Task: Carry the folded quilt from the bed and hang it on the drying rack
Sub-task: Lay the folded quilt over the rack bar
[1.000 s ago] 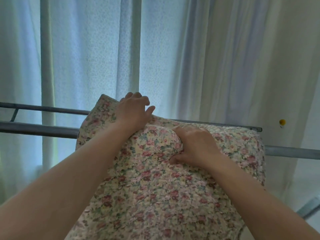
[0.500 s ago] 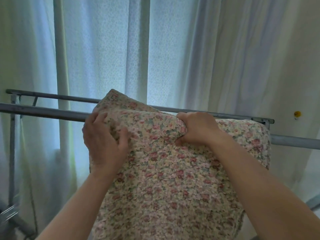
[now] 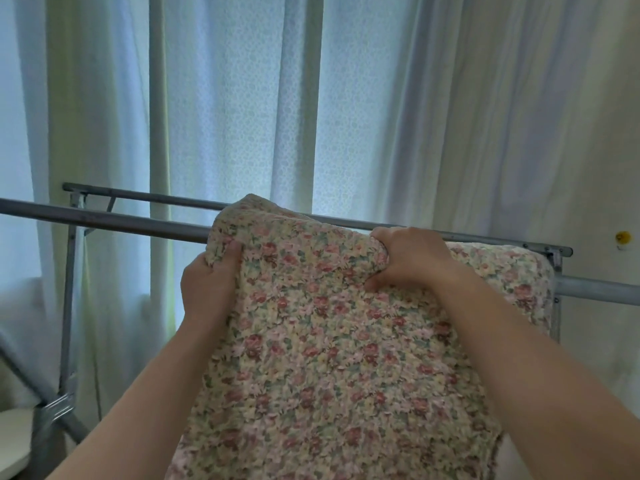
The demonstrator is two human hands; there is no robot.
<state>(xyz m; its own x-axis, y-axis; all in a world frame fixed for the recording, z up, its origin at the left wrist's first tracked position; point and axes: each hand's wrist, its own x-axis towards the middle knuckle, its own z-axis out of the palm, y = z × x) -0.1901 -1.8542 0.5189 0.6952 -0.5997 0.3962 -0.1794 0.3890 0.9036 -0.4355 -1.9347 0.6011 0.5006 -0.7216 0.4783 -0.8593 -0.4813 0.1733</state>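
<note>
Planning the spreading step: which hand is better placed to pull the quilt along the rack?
The left hand, probably: it grips the quilt at its left edge, beside bare rail. The right hand holds a bunch mid-quilt.

Home room, sheer curtains [image 3: 235, 109] over window, metal drying rack [image 3: 104, 220], floral quilt [image 3: 329, 341]

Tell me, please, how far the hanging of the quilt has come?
Done: the floral quilt is at the drying rack, its right part apparently draped over the near bar. In hand: the left hand and right hand both grip its bunched top edge. Left: likely spread it along the bare bar on the left, then let go.
</note>
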